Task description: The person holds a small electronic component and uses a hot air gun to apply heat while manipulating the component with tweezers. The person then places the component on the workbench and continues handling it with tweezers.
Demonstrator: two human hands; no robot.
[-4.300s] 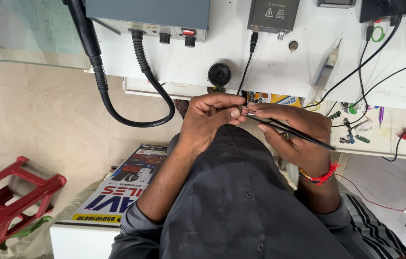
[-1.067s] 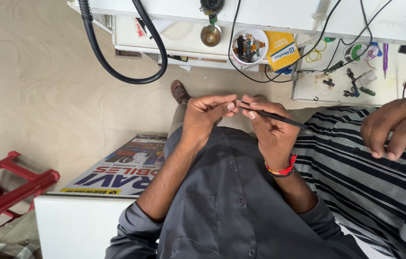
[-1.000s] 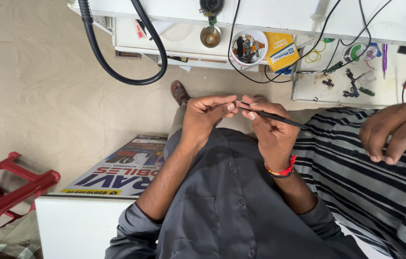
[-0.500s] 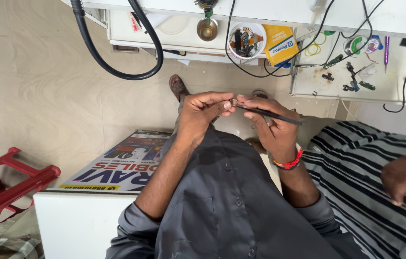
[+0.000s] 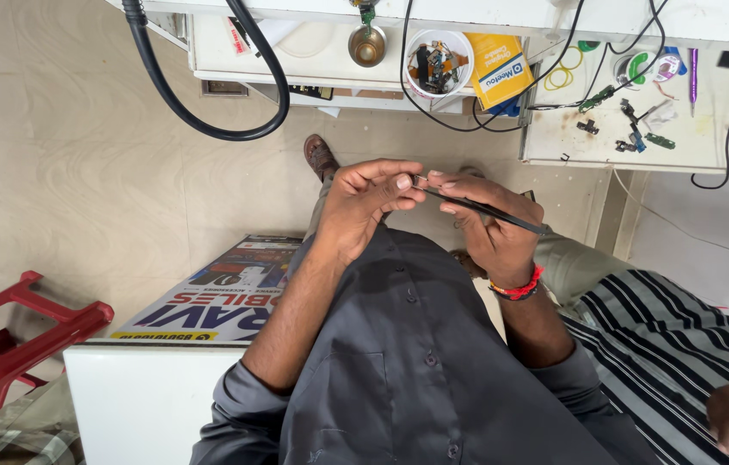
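The left hand pinched a tiny part, too small to identify, just left of the black tweezers. The right hand gripped those tweezers, tips at the part. The work looked mid-way, part not yet released.

Bright, even light, soft shadows, sharp focus, perhaps slight wide-angle stretch at edges.

Dark grey buttoned shirt with rolled-up sleeves, red beaded bracelet on the right wrist.
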